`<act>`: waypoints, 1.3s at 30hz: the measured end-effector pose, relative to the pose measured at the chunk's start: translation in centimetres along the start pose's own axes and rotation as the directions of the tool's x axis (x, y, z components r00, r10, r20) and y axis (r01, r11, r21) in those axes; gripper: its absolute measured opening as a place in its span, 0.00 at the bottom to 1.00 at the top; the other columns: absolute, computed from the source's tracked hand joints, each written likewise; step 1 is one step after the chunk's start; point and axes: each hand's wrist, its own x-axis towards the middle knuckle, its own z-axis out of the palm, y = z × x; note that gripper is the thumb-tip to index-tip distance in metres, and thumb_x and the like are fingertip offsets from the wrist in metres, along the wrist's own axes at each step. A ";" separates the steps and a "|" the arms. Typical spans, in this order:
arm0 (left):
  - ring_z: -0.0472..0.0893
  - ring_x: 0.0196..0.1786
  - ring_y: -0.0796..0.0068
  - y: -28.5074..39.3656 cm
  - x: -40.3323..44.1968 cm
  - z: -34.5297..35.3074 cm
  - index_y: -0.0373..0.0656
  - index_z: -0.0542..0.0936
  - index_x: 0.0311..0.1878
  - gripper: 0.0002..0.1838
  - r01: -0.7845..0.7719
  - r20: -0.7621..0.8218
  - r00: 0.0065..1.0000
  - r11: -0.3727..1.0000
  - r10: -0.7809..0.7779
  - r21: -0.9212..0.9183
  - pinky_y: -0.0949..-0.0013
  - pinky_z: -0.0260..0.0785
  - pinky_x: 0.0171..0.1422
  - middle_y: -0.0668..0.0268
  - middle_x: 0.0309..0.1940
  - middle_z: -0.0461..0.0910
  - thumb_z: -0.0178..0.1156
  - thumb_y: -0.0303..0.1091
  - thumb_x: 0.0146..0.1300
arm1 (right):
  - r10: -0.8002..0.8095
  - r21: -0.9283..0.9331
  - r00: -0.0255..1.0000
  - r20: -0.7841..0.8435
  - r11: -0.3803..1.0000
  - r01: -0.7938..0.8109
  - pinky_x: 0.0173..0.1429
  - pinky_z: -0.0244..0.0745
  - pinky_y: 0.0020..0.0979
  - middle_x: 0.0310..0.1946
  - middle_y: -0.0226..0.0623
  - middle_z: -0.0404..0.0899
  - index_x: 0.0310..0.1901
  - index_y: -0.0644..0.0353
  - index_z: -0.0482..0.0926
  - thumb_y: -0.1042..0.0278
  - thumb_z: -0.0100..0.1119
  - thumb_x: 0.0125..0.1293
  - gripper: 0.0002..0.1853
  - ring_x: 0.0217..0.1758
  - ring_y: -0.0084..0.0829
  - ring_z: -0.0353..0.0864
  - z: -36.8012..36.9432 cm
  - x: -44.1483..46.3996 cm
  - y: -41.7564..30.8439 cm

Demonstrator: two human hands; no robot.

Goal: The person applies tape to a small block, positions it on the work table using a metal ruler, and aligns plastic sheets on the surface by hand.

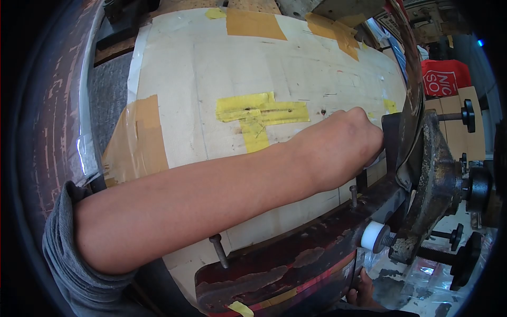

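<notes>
My left hand is closed in a fist, back of the hand up, over the right side of a pale board. A sliver of something whitish shows under its fingers; what they hold is hidden. My left forearm crosses the board, its grey sleeve pushed up. Low on the right, my right hand shows only in part, its fingers bent beside the lower edge of a worn dark-red metal bar. What those fingers grip cannot be made out. Yellow tape lies on the board in a rough T.
Bolts stick up from the bar. To the right stand a worn metal bracket, a white roller and black knobs. Brown tape covers board edges. A red bag sits behind, near cardboard.
</notes>
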 end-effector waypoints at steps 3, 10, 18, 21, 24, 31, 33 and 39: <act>0.80 0.31 0.51 0.1 0.0 -0.2 0.36 0.80 0.30 0.05 0.007 0.007 1.000 1.000 -0.007 -0.001 0.59 0.73 0.39 0.51 0.23 0.78 0.61 0.22 0.47 | -0.040 -0.025 0.999 -0.034 0.999 0.039 0.33 0.74 0.31 0.26 0.44 0.79 0.65 0.76 0.48 0.58 0.43 0.72 0.32 0.26 0.29 0.78 0.3 0.2 -0.1; 0.80 0.31 0.52 0.0 0.0 -0.4 0.36 0.80 0.30 0.05 -0.012 0.018 1.000 1.000 0.012 -0.019 0.59 0.73 0.39 0.52 0.23 0.79 0.61 0.22 0.47 | -0.040 -0.059 0.999 -0.006 0.997 0.039 0.34 0.74 0.30 0.26 0.42 0.78 0.65 0.76 0.48 0.58 0.43 0.72 0.32 0.26 0.29 0.77 0.0 0.4 -0.2; 0.81 0.30 0.52 0.2 0.2 -0.7 0.36 0.80 0.29 0.03 0.006 0.041 0.999 1.000 -0.006 -0.011 0.59 0.73 0.39 0.53 0.22 0.79 0.61 0.22 0.49 | -0.055 -0.143 0.998 0.010 0.988 0.056 0.38 0.75 0.31 0.29 0.44 0.79 0.66 0.76 0.46 0.58 0.42 0.72 0.33 0.29 0.30 0.78 -0.1 -0.1 0.3; 0.80 0.31 0.52 0.1 0.2 -0.7 0.36 0.80 0.29 0.03 -0.010 0.037 0.999 1.000 0.010 0.005 0.59 0.74 0.39 0.52 0.22 0.79 0.61 0.23 0.49 | -0.031 -0.059 0.999 0.014 0.998 0.031 0.40 0.75 0.32 0.30 0.46 0.80 0.66 0.75 0.45 0.58 0.42 0.72 0.33 0.30 0.31 0.79 0.0 0.0 0.1; 0.80 0.31 0.52 0.1 0.1 -0.5 0.36 0.80 0.30 0.03 -0.018 0.029 0.999 1.000 0.018 0.014 0.59 0.74 0.39 0.52 0.23 0.79 0.60 0.23 0.50 | -0.029 -0.054 0.999 0.030 0.998 0.031 0.40 0.76 0.32 0.31 0.47 0.80 0.66 0.75 0.45 0.58 0.42 0.72 0.33 0.31 0.31 0.80 -0.2 0.0 0.1; 0.80 0.31 0.51 -0.3 0.1 0.0 0.36 0.80 0.30 0.03 -0.074 0.028 0.997 0.996 0.073 0.050 0.58 0.73 0.39 0.51 0.23 0.79 0.59 0.24 0.52 | -0.008 -0.130 1.000 0.008 0.992 0.009 0.40 0.76 0.33 0.32 0.46 0.81 0.66 0.74 0.47 0.55 0.42 0.71 0.33 0.32 0.32 0.81 -0.1 0.5 -0.3; 0.80 0.31 0.51 -0.2 0.1 -0.1 0.36 0.79 0.30 0.03 -0.075 0.057 0.996 0.996 0.072 0.046 0.58 0.73 0.39 0.51 0.23 0.78 0.59 0.24 0.52 | 0.031 -0.119 1.000 0.003 0.992 -0.030 0.41 0.76 0.33 0.33 0.47 0.81 0.66 0.75 0.49 0.55 0.42 0.71 0.33 0.33 0.33 0.82 -0.2 0.1 -0.4; 0.81 0.34 0.52 0.5 0.1 -1.1 0.35 0.79 0.33 0.06 -0.064 0.147 0.987 0.998 0.058 0.031 0.57 0.72 0.40 0.51 0.30 0.80 0.58 0.21 0.50 | -0.101 -0.163 0.994 -0.043 0.982 0.093 0.32 0.73 0.28 0.29 0.45 0.79 0.64 0.76 0.57 0.65 0.50 0.66 0.31 0.24 0.30 0.77 -0.3 2.5 -0.9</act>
